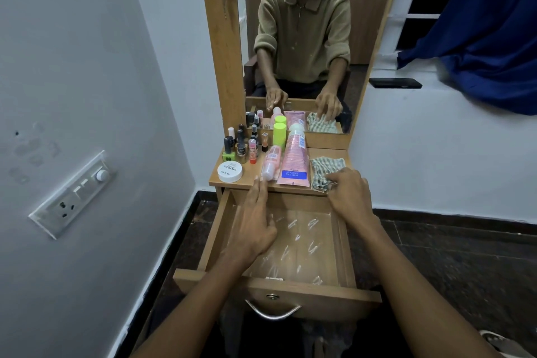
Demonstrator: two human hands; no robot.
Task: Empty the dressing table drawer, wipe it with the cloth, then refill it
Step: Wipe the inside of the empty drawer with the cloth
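Observation:
The wooden drawer (216, 237) is pulled out and holds only a clear plastic liner. On the tabletop (328, 151) stand several nail polish bottles (229, 151), a white round jar (230, 171), a small pink bottle (270, 164), a large pink tube (294, 164) and a green cylinder (279, 134). A striped cloth (325, 167) lies at the right. My left hand (255, 227) stretches over the drawer, its straight fingertips touching the small pink bottle. My right hand (347, 189) rests on the cloth's near edge, fingers curled on it.
A mirror (302, 38) behind the table reflects the person and the items. A wall with a switch panel (72, 195) is close on the left. A window ledge with a dark phone (395, 83) and a blue curtain (488, 29) lie right. The floor is dark.

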